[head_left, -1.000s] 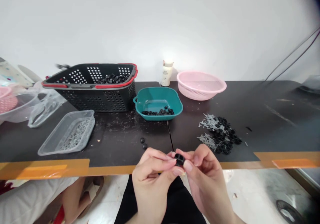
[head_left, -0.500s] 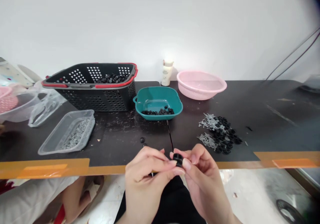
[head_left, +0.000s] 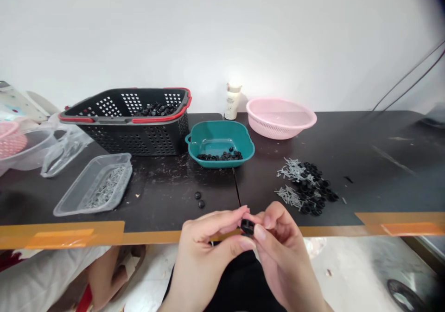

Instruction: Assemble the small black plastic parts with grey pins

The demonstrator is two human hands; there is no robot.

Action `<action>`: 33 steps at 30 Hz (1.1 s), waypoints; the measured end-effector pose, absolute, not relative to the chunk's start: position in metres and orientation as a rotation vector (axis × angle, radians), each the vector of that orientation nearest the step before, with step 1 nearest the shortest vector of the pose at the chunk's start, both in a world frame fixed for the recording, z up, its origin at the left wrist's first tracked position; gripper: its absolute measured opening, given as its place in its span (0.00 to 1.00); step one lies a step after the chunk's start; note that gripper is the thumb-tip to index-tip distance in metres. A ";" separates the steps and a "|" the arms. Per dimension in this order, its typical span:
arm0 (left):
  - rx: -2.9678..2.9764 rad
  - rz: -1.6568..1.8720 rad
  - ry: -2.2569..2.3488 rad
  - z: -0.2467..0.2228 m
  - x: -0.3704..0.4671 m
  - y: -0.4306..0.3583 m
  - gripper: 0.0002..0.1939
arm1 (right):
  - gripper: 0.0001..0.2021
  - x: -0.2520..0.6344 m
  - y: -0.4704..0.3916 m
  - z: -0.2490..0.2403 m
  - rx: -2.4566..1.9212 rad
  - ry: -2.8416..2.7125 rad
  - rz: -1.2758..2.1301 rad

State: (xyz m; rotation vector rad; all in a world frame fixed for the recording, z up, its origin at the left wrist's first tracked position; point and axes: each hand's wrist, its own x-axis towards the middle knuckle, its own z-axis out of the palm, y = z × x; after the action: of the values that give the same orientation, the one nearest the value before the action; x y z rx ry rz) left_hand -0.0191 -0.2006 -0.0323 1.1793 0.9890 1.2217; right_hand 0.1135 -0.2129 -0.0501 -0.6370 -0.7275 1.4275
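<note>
Between my hands, just over the table's front edge, is a small black round plastic part with a hollow facing me. My right hand pinches it between thumb and fingers from the right. On the other side, my left hand curves round it, thumb tip below and fingertips above. Two small black caps lie on the table beyond my left hand. To the right sits a pile of black round parts with grey screw-like pins against it.
A teal basin holds small black parts. Behind it stand a white bottle and a pink basket. At left are a black basket with red handles and a clear tub of grey pins. Another person's leg shows below.
My left fingers have lifted and straightened above the black part, which has tilted and dropped slightly. Both caps on the table now show fully.
</note>
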 end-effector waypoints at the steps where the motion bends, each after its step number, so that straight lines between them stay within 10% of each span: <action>1: 1.176 1.226 0.992 -0.032 -0.019 -0.201 0.18 | 0.08 0.114 -0.214 -0.051 -0.654 -0.725 1.423; 22: 2.007 1.596 1.276 -0.096 -0.036 -0.189 0.13 | 0.08 0.099 -0.213 -0.083 -0.917 -0.704 1.538; 33: 3.178 0.710 1.194 -0.107 -0.065 -0.146 0.12 | 0.15 0.217 -0.148 -0.110 -1.616 -1.709 0.706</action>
State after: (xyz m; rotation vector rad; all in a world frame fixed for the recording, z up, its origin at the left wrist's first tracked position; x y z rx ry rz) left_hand -0.0646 -0.1461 -0.1069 3.1782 1.1940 0.7104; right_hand 0.2174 -0.1484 -0.1101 -1.6163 -1.7094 0.7059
